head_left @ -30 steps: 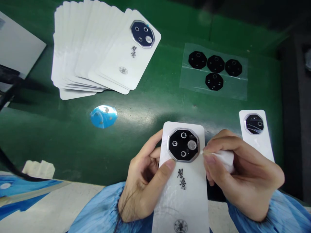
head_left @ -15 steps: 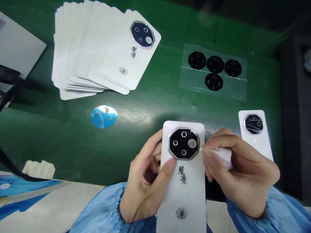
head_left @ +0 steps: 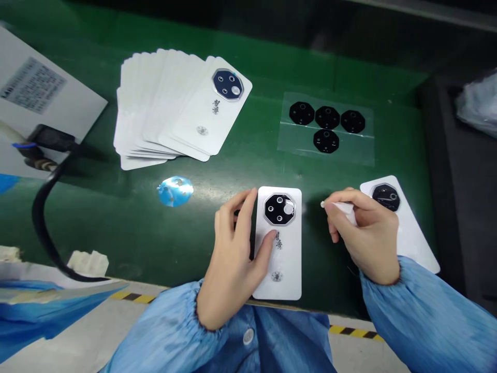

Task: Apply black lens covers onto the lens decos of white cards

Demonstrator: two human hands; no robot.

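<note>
A white phone back cover [head_left: 289,259] lies near the table's front edge, its dark octagonal camera panel at the far end. Around its left side rests my left hand [head_left: 236,254], thumb on the printed face and fingers along the edge. My right hand [head_left: 361,223] pinches a folded white wipe [head_left: 347,210], whose small tip sticks out past the fingertips. It is apart from that cover, just left of a second white back cover [head_left: 413,233], which it and the sleeve partly hide.
Fanned white back covers [head_left: 155,109] lie at the back left. A clear film sheet [head_left: 289,142] carries several black octagonal pieces. Blue film [head_left: 174,191] lies left of my left hand. A black cable [head_left: 41,217] hangs over the left edge; a dark tray [head_left: 446,155] stands right.
The back cover has gone from tilted up in my left hand to flat on the table. My right hand has drawn the wipe away from its camera rim. The head view has shifted.
</note>
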